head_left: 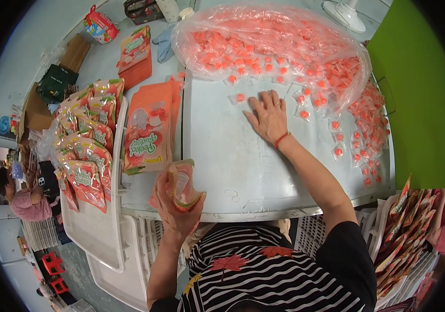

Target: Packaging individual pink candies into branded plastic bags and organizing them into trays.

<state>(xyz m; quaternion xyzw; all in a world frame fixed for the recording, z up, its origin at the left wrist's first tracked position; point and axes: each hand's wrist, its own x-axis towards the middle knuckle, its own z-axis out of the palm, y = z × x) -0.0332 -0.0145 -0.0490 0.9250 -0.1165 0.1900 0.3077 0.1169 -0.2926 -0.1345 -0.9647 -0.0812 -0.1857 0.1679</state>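
Filling step under way, by look of it: left hand [176, 200] grips open orange stand-up foil pouch [185, 186] at near edge of pale metal counter [233, 171]. Right hand [269, 117] lies flat, fingers spread, empty, over small clear-wrapped orange candies [239, 97] beside big clear plastic candy bag [274, 44]. Next move calls for gathering loose sweets toward pouch mouth; count unclear. Flat orange pouch stack [149, 127] sits left.

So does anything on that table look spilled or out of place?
Yes: small wrapped orange sweets have spilled from the big clear bag across the metal table, trailing along its right edge. The right hand rests among them.
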